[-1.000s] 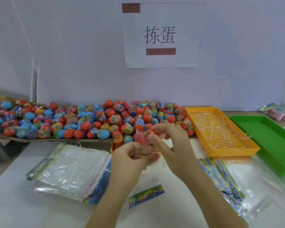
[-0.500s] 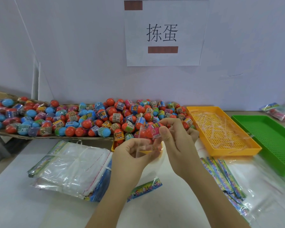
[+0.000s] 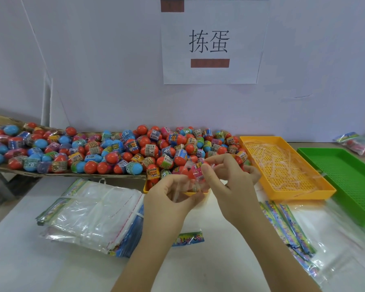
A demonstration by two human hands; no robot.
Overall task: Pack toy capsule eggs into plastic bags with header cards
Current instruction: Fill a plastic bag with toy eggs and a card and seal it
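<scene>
Red capsule egg point(image 3: 193, 172), wrapped in a clear plastic bag point(image 3: 182, 187), sits at frame centre, pinched by the right hand point(image 3: 230, 186) while the left hand point(image 3: 167, 199) grips the bag below; heaped eggs point(image 3: 114, 152) spread behind, an orange tray point(image 3: 303, 194) at right.

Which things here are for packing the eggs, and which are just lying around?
For the job:
egg pile
egg pinched by the right hand
clear bag held by the left hand
stack of empty bags
bags with header cards

Just lying about, it seems:
orange tray with plastic strips
green tray
paper sign
</scene>
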